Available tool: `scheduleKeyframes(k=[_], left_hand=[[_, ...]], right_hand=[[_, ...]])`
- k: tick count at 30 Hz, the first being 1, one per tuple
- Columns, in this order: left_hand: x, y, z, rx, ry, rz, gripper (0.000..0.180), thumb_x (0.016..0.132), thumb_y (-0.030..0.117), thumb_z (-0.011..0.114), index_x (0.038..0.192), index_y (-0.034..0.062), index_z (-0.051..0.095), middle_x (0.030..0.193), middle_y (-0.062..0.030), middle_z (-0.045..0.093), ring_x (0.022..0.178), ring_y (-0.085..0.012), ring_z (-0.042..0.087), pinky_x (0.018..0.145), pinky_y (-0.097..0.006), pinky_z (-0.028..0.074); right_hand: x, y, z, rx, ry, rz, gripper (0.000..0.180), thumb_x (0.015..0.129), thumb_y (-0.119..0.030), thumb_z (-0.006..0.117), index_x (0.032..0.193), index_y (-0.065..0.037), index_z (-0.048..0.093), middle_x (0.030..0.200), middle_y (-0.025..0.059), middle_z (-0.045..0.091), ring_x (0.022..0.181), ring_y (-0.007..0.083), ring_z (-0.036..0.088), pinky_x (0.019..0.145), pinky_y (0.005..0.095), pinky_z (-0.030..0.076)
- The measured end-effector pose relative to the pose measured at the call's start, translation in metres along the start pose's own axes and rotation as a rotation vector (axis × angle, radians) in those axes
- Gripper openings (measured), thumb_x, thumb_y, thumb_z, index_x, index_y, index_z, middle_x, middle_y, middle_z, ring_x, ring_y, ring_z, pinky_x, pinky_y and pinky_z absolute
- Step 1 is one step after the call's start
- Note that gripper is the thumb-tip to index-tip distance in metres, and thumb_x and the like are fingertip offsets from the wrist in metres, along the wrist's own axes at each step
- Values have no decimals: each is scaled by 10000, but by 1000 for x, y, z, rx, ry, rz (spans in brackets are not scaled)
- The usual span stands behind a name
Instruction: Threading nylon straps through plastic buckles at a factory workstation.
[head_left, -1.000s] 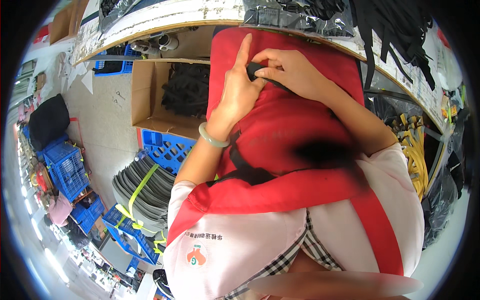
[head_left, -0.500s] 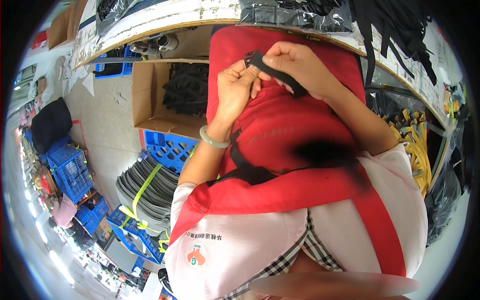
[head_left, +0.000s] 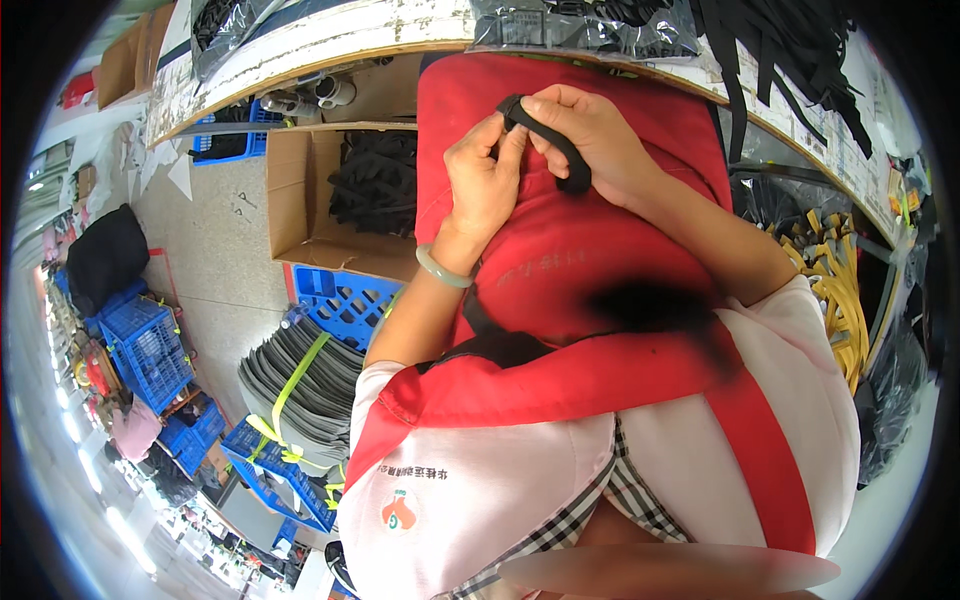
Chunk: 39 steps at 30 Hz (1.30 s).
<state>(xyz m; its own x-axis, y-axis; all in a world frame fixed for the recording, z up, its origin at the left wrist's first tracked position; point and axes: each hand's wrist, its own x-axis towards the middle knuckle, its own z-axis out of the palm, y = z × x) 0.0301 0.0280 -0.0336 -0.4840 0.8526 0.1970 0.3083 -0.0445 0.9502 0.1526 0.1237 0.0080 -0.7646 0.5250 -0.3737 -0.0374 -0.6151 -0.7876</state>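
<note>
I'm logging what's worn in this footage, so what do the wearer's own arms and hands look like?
The left hand and right hand are ungloved, the forearms bare. A smooth, pale greenish bangle circles the left wrist; none shows on the right. The short sleeves are pale pinkish white.

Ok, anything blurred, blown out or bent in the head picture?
In the head view, a soft-edged dark blot blurs part of the red cloth apron, cause unclear; there too, the worn white tabletop bows with fisheye distortion, and white light strips glare at lower left; also in head view, the bare left hand, bare right hand and black fabric strap look fairly sharp.
</note>
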Motion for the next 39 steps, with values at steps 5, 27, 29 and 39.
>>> scheduleKeyframes(k=[5, 27, 29, 39], left_hand=[[6, -4, -11, 145, -132, 169, 48, 870, -11, 597, 893, 2, 637, 755, -140, 590, 617, -125, 573, 534, -298, 447], [-1, 8, -15, -1351, -2, -1126, 224, 929, 112, 582, 1077, -57, 585, 938, -151, 659, 795, -196, 657, 526, -211, 484], [-2, 7, -13, -1178, -40, -960, 225, 922, 115, 595, 1063, -60, 600, 913, -156, 667, 746, -191, 660, 498, -212, 475], [3, 14, -12, -696, 46, -559, 191, 890, 61, 632, 1011, -84, 665, 826, -144, 687, 607, -148, 635, 421, -201, 446]], right_hand=[[8, -1, -14, -71, -14, -13, 285, 937, -261, 589, 1041, 4, 599, 730, 34, 588, 549, 91, 543, 499, 212, 453], [5, -5, -21, -609, -77, -234, 169, 894, -137, 623, 1016, -20, 623, 764, -9, 622, 704, 69, 560, 688, 221, 454], [6, 2, -22, -874, -5, -554, 142, 892, -119, 617, 1000, -27, 629, 782, 0, 618, 700, 70, 557, 697, 224, 449], [-12, -14, -7, -537, 4, -122, 129, 897, -84, 614, 992, -4, 578, 759, 26, 597, 603, 69, 574, 532, 204, 483]])
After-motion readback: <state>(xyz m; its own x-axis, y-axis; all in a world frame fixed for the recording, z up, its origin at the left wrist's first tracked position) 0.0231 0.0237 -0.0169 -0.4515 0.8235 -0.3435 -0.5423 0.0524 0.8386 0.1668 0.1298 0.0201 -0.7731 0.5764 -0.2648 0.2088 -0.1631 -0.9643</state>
